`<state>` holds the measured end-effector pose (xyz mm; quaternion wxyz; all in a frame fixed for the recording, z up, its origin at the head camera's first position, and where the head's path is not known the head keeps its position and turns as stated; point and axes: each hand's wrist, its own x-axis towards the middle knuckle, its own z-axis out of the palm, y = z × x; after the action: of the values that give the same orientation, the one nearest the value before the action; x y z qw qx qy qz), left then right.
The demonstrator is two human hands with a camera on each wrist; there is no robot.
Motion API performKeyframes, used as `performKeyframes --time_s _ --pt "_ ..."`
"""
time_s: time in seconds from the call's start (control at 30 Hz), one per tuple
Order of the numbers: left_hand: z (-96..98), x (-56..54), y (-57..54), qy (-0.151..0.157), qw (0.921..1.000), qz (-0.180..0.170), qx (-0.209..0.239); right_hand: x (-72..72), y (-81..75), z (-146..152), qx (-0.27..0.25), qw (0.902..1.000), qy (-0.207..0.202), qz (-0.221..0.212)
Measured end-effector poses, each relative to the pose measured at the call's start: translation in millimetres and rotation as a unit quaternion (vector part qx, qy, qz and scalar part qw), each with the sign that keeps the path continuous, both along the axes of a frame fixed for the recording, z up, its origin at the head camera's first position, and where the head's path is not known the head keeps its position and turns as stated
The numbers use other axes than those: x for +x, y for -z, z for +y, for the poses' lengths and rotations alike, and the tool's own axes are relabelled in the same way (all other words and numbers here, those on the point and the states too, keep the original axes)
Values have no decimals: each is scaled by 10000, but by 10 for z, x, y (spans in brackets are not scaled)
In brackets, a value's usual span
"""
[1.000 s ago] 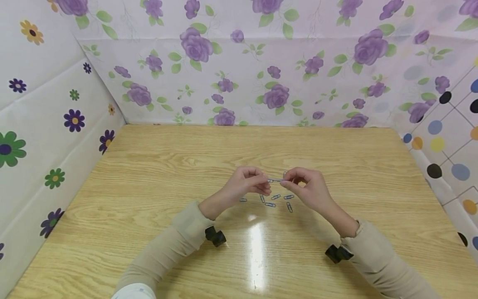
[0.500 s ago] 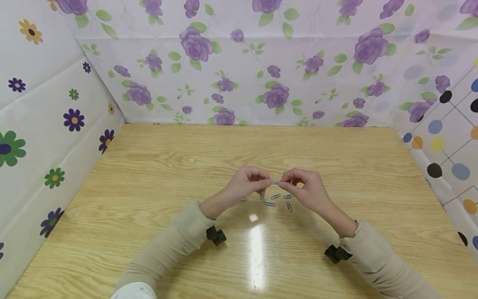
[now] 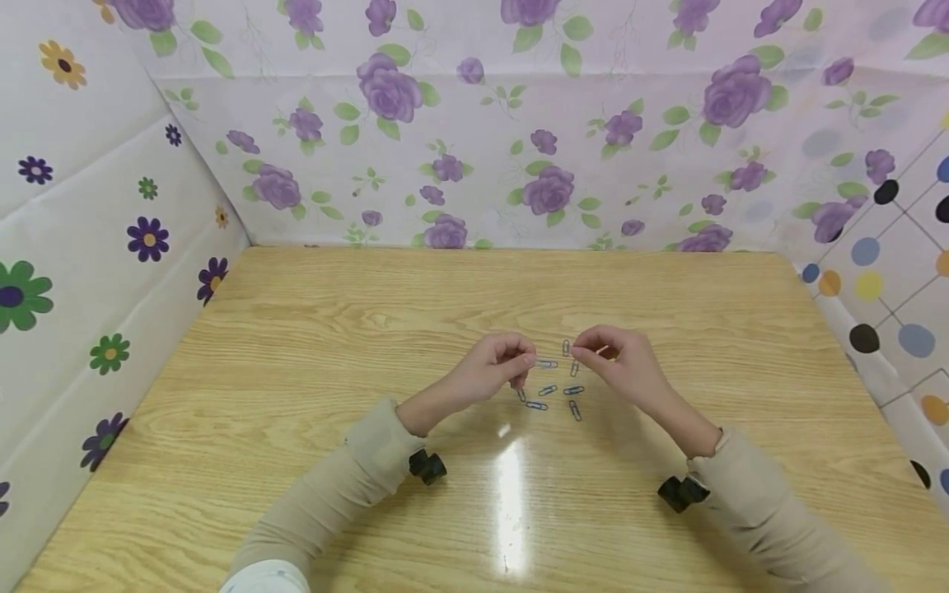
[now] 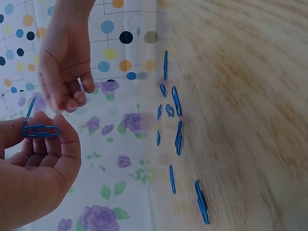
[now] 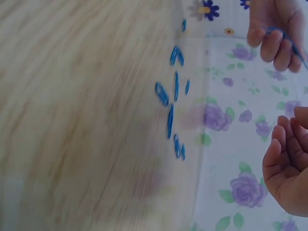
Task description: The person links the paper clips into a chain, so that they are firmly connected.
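Note:
In the head view my left hand [image 3: 498, 366] pinches a blue paper clip [image 3: 547, 363] above the table. The left wrist view shows this paper clip [image 4: 50, 131] between thumb and fingers, with a second one [image 4: 31, 108] joined at its end and angled upward. To the right, my right hand [image 3: 619, 366] hovers apart from it with loosely bent fingers. Nothing is visible in the right hand [image 5: 288, 163] in the right wrist view. Several blue paper clips lie below the hands, among them one [image 3: 575, 410] in front and one [image 3: 566, 347] near the right fingertips.
The wooden table [image 3: 356, 305] reaches back to a wall sheet with purple flowers [image 3: 549, 191]. Patterned sheets also stand on the left and right. A bright reflection lies on the tabletop in front of the paper clips.
Earlier both hands pinched the joined paper clips between them. My right hand has let go and moved slightly right. The left hand keeps its hold and has barely moved.

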<state>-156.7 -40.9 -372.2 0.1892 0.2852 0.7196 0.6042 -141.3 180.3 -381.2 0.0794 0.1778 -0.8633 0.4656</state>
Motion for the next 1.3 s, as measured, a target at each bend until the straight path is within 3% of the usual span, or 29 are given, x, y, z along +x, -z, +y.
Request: performKeyframes --time_s 0.43,0.67,0.73,1.03,1.3 --pt "-52 -21 9 5 9999 -23 110 -231 170 147 907 9946 -106 -499" --pt "-48 -19 -26 -70 9997 -212 97 -375 290 174 1330 9858 -186 -1006" --pt "-45 -36 8 -60 9996 -249 132 -400 313 175 1470 9829 -199 -1088" --pt "-20 -39 17 -110 9965 -750 340 -427 401 145 1911 9739 -328 -1180" --pt "-21 -22 -3 -206 9953 -851 413 -420 407 138 1890 9742 -309 -1197"
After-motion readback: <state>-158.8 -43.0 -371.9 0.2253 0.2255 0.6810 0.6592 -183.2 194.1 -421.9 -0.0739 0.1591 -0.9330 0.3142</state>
